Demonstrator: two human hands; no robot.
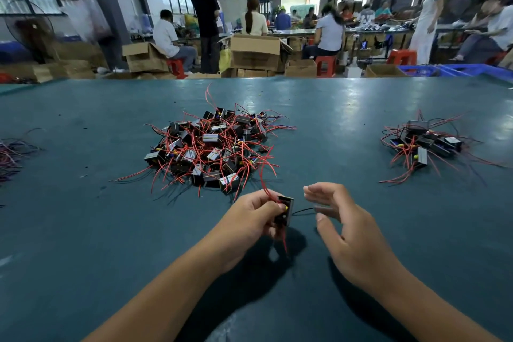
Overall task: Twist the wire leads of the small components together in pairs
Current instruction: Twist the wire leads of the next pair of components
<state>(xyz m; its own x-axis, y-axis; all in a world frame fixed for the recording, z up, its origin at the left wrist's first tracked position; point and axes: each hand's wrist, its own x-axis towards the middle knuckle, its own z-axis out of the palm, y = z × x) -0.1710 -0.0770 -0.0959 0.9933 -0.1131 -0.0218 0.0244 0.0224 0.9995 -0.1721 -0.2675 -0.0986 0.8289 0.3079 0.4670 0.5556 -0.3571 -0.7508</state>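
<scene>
Left hand [251, 214] is gripping a black component [284, 211] above the desk [83, 230]; right hand [342, 226] is hovering beside it, fingers loose, holding nothing.

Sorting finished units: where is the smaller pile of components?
In the head view, the smaller pile lies on the green table, far right, beyond the right hand.

Overhead lamps are glared off the worktop [361, 108]; soft shadows are cast under the arms; the edges are bent and blurred.
</scene>
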